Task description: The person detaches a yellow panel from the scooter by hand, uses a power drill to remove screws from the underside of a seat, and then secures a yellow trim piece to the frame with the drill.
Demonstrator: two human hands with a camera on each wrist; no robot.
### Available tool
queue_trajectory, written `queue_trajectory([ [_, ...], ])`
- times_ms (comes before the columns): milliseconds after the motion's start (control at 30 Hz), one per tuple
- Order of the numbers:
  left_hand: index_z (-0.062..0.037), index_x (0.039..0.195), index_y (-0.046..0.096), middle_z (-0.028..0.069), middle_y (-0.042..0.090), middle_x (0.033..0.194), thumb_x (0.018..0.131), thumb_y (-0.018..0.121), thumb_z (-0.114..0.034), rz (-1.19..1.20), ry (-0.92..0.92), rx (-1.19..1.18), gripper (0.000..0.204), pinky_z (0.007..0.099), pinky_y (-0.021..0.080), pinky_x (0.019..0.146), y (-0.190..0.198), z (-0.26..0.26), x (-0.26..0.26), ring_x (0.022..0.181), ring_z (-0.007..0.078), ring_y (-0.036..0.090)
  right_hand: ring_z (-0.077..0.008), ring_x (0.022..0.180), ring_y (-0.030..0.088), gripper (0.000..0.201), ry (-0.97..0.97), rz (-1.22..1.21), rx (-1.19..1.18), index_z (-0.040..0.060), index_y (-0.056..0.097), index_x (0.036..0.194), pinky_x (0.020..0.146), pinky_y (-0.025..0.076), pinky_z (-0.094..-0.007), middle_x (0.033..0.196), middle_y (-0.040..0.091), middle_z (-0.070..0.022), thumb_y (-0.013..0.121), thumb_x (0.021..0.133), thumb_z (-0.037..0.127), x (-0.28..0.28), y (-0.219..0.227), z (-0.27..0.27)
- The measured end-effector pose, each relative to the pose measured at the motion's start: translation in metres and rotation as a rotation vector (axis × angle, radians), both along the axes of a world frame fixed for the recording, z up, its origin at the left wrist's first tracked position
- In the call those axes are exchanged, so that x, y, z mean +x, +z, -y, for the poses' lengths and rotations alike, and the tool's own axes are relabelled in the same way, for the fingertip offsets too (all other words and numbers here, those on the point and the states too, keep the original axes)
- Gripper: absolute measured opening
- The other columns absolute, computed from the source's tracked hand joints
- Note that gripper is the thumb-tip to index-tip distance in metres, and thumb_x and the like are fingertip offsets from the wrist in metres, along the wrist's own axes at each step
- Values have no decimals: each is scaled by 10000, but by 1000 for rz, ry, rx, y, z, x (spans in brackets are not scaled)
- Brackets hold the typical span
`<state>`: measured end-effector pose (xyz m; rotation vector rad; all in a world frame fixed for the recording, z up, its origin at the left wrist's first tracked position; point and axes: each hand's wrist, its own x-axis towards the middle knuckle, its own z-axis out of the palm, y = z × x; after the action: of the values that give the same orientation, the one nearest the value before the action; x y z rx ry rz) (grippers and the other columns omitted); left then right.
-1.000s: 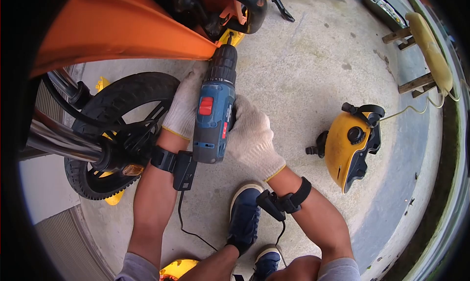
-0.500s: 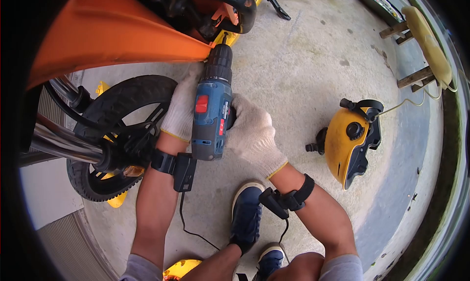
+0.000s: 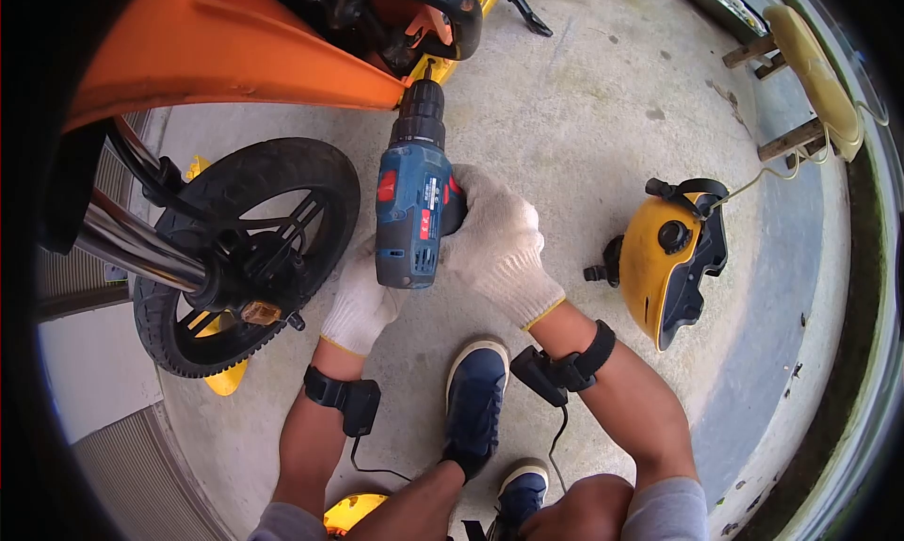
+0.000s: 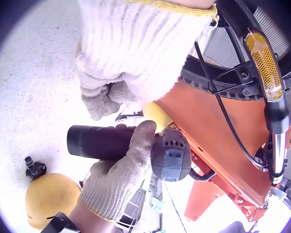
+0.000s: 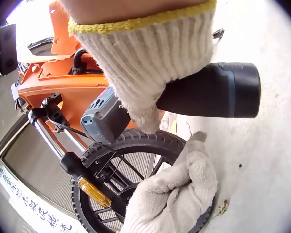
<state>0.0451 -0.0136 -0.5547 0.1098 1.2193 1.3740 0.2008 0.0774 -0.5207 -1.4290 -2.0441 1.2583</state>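
Observation:
My right hand (image 3: 494, 240), in a white knit glove, grips a blue and black cordless drill (image 3: 405, 211) by its handle. In the right wrist view the dark battery end of the handle (image 5: 245, 90) sticks out beyond the glove. The drill's bit (image 3: 428, 70) points away from me, its tip at the narrow end of an orange motorcycle panel (image 3: 245, 51), beside a yellow strip. My gloved left hand (image 3: 358, 301) is below and left of the drill, near the front wheel (image 3: 330, 178). Its fingers are loosely curled, with nothing visible in them.
A yellow and black motorcycle headlight cowl (image 3: 650, 258) lies on the concrete at right. Beyond it stands a small bench with a yellow pad (image 3: 815, 80), a cord across it. Metal fork tubes (image 3: 141, 244) run in from the left. Another yellow part (image 3: 358, 511) is near my feet.
My left hand has drawn back from beside the drill's chuck, down towards me. The drill, still in my right hand, has shifted slightly and turned, showing more of its right side.

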Motion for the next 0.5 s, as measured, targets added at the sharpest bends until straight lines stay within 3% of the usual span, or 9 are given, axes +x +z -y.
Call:
queue_trajectory([
  [133,9,1263,539,107,630,1076,920,527,-44,-58,-195,18,347,370,508,918,-10,60,-1,992,200,621,-250,922,697,636,0,-9,30,48,605,1210,827,540,-337,1001,693,-141,807,656,285,-2,-3,0],
  [200,18,1313,516,104,631,1093,870,521,4,-16,-276,-96,443,381,504,918,-3,83,2,998,207,618,-301,954,676,516,-4,-20,-49,57,636,1123,852,523,-367,1019,676,-143,786,659,226,-2,0,-2],
  [433,20,1305,520,93,662,1056,956,565,-115,-54,-211,-243,377,359,563,828,5,125,16,902,184,656,-307,950,674,524,64,18,-20,61,618,1139,829,525,-372,1021,673,-146,779,675,244,2,3,-3],
  [500,15,1301,523,83,667,1039,965,570,-146,-33,-208,-233,376,342,563,787,-1,130,13,867,178,657,-305,961,672,560,16,-116,20,61,597,1183,834,526,-376,1032,668,-151,772,691,261,4,-6,-3],
])
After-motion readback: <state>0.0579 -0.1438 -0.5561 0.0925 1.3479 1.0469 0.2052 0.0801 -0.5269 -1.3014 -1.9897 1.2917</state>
